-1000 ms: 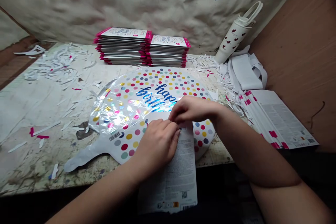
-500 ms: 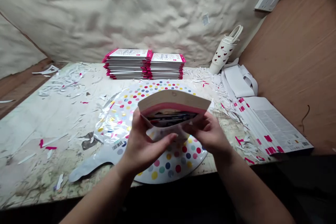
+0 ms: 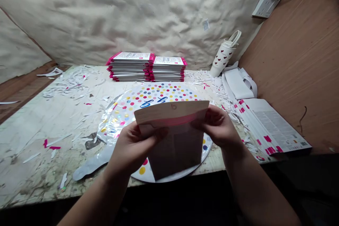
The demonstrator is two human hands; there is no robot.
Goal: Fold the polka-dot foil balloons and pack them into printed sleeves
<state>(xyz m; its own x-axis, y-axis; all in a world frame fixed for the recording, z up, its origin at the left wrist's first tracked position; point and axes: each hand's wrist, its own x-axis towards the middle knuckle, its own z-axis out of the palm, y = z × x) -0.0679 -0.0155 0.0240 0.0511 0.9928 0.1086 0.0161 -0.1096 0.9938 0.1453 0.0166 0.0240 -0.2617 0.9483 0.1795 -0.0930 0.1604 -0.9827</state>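
Observation:
Both hands hold a flat card envelope by its upper left and right edges, its printed back towards me. Its pale flap stands up with a pink band below and a small handwritten mark. My left hand pinches the left edge, thumb across the front. On the right edge, my right hand grips with curled fingers. What lies inside is hidden now. Beneath the envelope is a round foil balloon, white with coloured dots and blue lettering, its tail pointing to the lower left.
Two stacks of pink-edged packs stand at the back. A tumbler with hearts and a roll of white strip are at the right. Printed flat sleeves lie near the right edge. Paper scraps litter the table. A power strip hangs on the wall.
The envelope's mouth, wide with dark contents showing before, is now pressed nearly flat. Its body has tilted so the front faces me, and my left hand has moved slightly left.

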